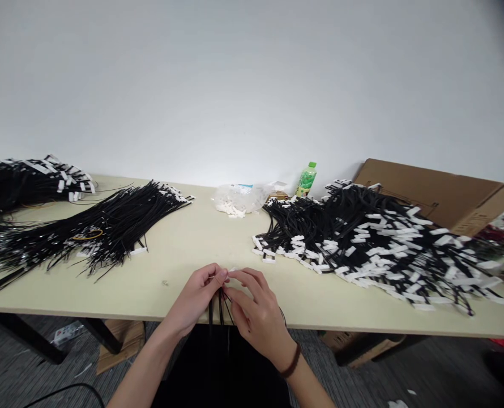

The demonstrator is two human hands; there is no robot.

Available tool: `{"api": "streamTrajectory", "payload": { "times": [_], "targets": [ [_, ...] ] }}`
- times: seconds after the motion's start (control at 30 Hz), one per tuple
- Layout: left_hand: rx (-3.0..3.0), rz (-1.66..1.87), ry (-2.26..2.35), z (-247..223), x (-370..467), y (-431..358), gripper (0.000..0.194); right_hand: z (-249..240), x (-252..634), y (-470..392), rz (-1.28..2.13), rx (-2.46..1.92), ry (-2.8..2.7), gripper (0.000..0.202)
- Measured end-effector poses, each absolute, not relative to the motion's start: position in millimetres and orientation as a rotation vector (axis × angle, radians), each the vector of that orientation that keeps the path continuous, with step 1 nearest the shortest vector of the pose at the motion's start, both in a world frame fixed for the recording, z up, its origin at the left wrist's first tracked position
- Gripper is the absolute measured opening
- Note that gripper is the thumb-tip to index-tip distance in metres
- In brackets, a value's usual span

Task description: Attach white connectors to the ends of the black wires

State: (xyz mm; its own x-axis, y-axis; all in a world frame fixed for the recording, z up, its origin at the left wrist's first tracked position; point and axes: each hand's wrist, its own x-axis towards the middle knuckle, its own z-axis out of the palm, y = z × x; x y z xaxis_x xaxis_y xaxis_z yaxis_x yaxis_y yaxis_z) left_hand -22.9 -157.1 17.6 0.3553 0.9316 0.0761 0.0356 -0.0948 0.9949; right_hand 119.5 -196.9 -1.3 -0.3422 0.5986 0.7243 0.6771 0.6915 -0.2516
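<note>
Pale yellow laminate covers the table (184, 249), which runs the full width of the room against a white wall; everything else is placed from it. On the table's right half lies the biggest heap of wires (375, 243), black with white clips on their ends, spread out like a fan. Behind that heap, at the table's far right, leans a flattened cardboard box (443, 195). On the table's left half lie two bundles (86, 226) of the same black wires, the nearer one ringed by a yellow rubber band (88, 234). At the table's back edge, near the middle, sits a clear bag of clips (239, 199), and just right of it a green bottle (306, 179) stands upright.

At the table's front edge, in the middle, the two hands meet. The left hand (199, 297) and the right hand (256, 309) are both pinched narrow, fingertips touching, on the top end of a few wires (221, 306). These wires hang down from between the hands, over the table's front edge. A small white piece shows just at the fingertips; I cannot tell what it is. The right wrist wears a dark band (291, 362).
</note>
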Motion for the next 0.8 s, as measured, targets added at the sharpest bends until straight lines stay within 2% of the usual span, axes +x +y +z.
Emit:
{"api": "streamTrajectory", "payload": {
  "times": [0.8],
  "targets": [
    [1.448,0.973,0.930,21.0,-22.0,-158.5,0.032,-0.4,118.7,-197.5,-0.099,-0.963,-2.050,0.033]
  ]
}}
